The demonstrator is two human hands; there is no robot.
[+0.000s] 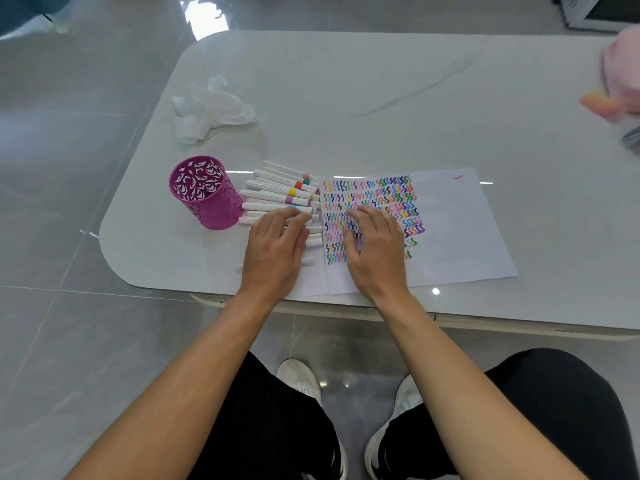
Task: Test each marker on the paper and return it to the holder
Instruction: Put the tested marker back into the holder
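Selection step, judging by pose: left hand [275, 249] flat, released, fingers spread over row of white capped markers [282, 194] beside empty magenta perforated metal holder [204, 192]; right hand [375, 247] open, pressing white squiggle-covered paper [453, 230]; next: pinch one marker, uncap.

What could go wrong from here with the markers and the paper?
The white markers lie loose in a row beside the magenta perforated holder; the left hand resting on them could roll some toward the table's near edge. The right hand lies flat on the coloured squiggles on the white paper, so fresh ink might smear.
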